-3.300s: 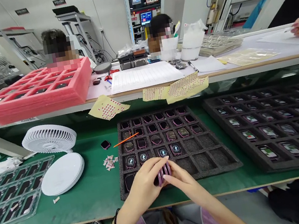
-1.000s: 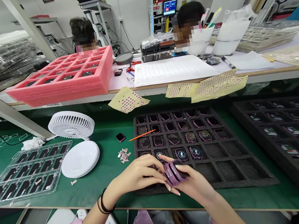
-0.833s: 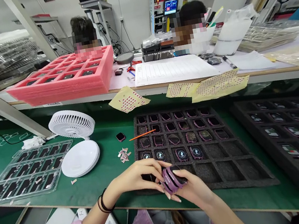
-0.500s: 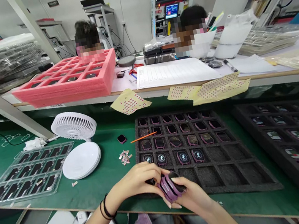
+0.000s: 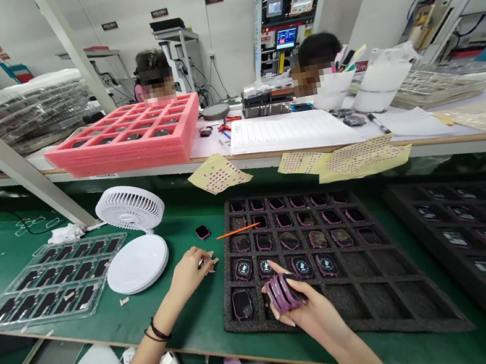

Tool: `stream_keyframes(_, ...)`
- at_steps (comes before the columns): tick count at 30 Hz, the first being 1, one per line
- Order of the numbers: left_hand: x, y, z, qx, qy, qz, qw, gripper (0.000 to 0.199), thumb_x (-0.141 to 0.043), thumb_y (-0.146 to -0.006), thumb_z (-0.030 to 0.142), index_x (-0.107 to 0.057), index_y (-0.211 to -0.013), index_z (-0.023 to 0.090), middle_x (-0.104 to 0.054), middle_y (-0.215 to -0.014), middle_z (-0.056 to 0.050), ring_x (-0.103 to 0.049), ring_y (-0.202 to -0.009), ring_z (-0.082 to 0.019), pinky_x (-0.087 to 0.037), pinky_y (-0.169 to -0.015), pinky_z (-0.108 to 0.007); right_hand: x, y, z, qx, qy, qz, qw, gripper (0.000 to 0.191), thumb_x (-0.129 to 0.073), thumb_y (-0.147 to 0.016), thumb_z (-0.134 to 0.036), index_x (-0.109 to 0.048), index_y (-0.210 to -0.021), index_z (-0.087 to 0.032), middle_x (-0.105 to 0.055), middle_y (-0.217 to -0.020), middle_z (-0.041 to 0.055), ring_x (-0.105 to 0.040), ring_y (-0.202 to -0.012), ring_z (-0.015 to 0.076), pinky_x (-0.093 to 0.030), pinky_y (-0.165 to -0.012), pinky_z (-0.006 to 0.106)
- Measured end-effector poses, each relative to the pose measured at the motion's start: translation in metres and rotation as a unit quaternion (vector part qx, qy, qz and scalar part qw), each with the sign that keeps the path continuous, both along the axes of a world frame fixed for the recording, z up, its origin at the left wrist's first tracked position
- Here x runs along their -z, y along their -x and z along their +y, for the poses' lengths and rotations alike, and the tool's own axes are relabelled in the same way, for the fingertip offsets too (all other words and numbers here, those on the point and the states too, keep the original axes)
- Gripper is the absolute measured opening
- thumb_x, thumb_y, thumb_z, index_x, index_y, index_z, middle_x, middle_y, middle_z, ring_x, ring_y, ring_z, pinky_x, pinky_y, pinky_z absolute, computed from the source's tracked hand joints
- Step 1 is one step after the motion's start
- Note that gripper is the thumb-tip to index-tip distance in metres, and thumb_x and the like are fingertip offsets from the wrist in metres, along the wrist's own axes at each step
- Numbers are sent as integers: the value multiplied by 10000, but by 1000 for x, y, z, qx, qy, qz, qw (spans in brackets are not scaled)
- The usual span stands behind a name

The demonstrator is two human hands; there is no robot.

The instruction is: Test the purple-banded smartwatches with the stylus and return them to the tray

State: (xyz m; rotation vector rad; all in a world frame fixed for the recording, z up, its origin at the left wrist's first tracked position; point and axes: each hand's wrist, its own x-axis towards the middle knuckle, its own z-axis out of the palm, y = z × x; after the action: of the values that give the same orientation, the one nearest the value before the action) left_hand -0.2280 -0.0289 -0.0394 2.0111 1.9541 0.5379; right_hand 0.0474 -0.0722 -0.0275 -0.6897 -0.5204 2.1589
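Right hand [image 5: 316,313] pinches stacked purple watch cases [image 5: 285,294] above the foam tray [image 5: 377,302]; a slack grip could drop them. Left fingertips [image 5: 197,259] meet at label scraps [image 5: 208,264].

Scraps [image 5: 211,263] beside left hand [image 5: 187,273] too small to identify.

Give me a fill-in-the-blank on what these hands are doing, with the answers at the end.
The right hand grips a stack of ____ watch cases.
The left hand is at a small pile of scraps lying on the ____ bench mat.
The round white base beside the left hand carries a small ____.

Missing words: purple; green; fan.
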Motion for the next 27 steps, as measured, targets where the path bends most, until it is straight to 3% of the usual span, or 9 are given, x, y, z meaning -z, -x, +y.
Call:
stream_keyframes(5, 24, -3, 6, -9, -40, 27, 999, 152, -589, -833, 336, -631, -829, 191, -594, -941, -66, -592, -926, -235, -508, -788, -344, 2, -2, 3, 1, -7, 3, 1000, 659, -606, -809, -368, -386, -1417, -242, -688, -922, 95, -585, -573, 167, -295, -488, 258)
stream_keyframes(11, 23, -5, 13, -13, -15, 1, 1000, 63, -618, -773, 193, -607, -713, 177, -600, -885, -75, -595, -895, -243, -508, -790, -349, -4, 0, 4, 28, -12, 9, 1000, 678, -588, -806, -342, -359, -1437, -246, -681, -928, 92, -574, -578, 168, -291, -490, 261)
stream_keyframes(14, 13, -10, 9, -24, -22, 4, 999, 71, -574, -776, 150, -599, -714, 174, -613, -832, -76, -598, -871, -249, -499, -784, -362, -8, -1, 5, 41, -25, 14, 999, 652, -567, -833, -333, -350, -1442, -248, -677, -944, 92, -569, -593, 164, -313, -510, 270)
stream_keyframes(17, -11, -28, -4, -24, -52, -47, 997, 111, -520, -851, 224, -619, -835, 177, -616, -739, -40, -593, -749, -209, -488, -711, -328, -10, -1, 5, 71, -45, 10, 996, 647, -564, -844, -330, -342, -1447, -255, -671, -962, 87, -559, -603, 155, -332, -525, 273)
stream_keyframes(19, -30, -48, -16, 22, -71, -134, 988, 173, -507, -888, 292, -637, -886, 177, -645, -784, -36, -576, -672, -170, -476, -666, -297, -11, 1, 4, 91, -61, 4, 994, 651, -568, -845, -324, -334, -1449, -267, -666, -978, 77, -562, -623, 153, -349, -536, 274)
stream_keyframes(22, -50, -81, -31, 118, -80, -266, 953, 206, -504, -908, 288, -684, -920, 188, -679, -893, -55, -613, -824, -167, -479, -759, -281, -12, 4, 2, 119, -89, -11, 989, 638, -566, -855, -327, -334, -1448, -283, -657, -998, 59, -571, -661, 153, -379, -557, 278)
stream_keyframes(24, -53, -100, -36, 121, -48, -346, 929, 190, -569, -879, 303, -687, -964, 181, -690, -876, -56, -629, -812, -161, -494, -738, -266, -14, 5, 1, 137, -104, -25, 985, 635, -570, -859, -333, -335, -1447, -294, -651, -1017, 47, -574, -689, 152, -403, -581, 280)
stream_keyframes(27, -48, -117, -37, 70, -4, -445, 893, 229, -686, -789, 331, -677, -921, 145, -699, -790, -49, -646, -727, -156, -521, -685, -257, -16, 4, -1, 158, -118, -40, 980, 652, -585, -853, -346, -328, -1451, -311, -642, -1037, 32, -575, -726, 152, -431, -620, 283)
